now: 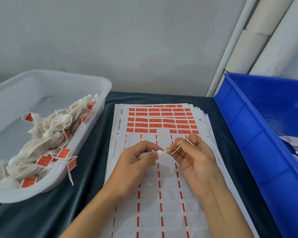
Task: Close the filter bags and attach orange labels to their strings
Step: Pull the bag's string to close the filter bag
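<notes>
— The hands?
— Left hand (138,156) grips a filter bag (159,153); right hand (194,152) pinches, it seems, its string (175,148), above the label sheets (162,121).
— Around?
— Dark-clothed desk (93,143), grey wall (127,40).

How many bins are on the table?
2: a clear bin on the left holding labelled bags, and a blue bin on the right with white bags, partly cut off.

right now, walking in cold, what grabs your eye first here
The sheet of orange labels in the centre, half peeled, with the left hand gripping a white filter bag while the right hand pinches its strings. Left, a clear tub of labelled bags; right, a blue crate.
</notes>
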`<state>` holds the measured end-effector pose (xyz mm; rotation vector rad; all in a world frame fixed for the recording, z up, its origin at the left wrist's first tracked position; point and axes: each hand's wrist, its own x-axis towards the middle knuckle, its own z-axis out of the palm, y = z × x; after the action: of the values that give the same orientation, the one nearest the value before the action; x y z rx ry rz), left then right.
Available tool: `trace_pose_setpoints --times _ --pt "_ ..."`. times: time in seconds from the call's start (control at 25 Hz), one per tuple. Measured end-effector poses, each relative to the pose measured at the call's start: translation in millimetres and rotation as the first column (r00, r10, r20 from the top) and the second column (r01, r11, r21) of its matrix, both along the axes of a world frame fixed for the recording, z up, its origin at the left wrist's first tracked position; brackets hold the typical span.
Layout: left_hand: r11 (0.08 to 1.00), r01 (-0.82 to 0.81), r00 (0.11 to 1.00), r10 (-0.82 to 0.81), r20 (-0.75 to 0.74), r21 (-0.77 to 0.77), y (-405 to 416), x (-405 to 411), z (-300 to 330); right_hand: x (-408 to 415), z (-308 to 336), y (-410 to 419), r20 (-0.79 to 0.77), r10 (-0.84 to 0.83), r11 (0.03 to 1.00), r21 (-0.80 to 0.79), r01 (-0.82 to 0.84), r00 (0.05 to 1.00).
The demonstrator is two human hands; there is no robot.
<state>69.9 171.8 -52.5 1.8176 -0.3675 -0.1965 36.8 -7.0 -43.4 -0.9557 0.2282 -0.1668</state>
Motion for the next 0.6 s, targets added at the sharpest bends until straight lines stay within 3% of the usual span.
trace_pose_setpoints --times 0.08,0.28,0.48,0.6 --pt "1.0 0.016 1.0 -0.016 -0.003 0.009 2.2 0.1 -0.1 -1.1 1.5 -0.3 -0.002 -0.015 0.998 -0.064 0.014 1.0" --pt "0.998 0.066 0.997 -0.065 -0.029 0.02 4.4 -0.5 -0.9 -4.2 7.7 3.0 -0.013 0.018 0.893 -0.449 -0.022 1.0" --pt "0.997 0.069 0.998 -0.069 0.011 0.022 3.7 -4.3 -1.9 -5.8 8.9 1.2 -0.063 0.106 0.899 -0.421 -0.123 0.992" --pt "0.998 0.051 0.998 -0.051 0.021 0.038 5.3 -4.5 0.8 -7.6 8.5 -1.5 -0.079 0.211 0.939 -0.26 -0.224 0.974"
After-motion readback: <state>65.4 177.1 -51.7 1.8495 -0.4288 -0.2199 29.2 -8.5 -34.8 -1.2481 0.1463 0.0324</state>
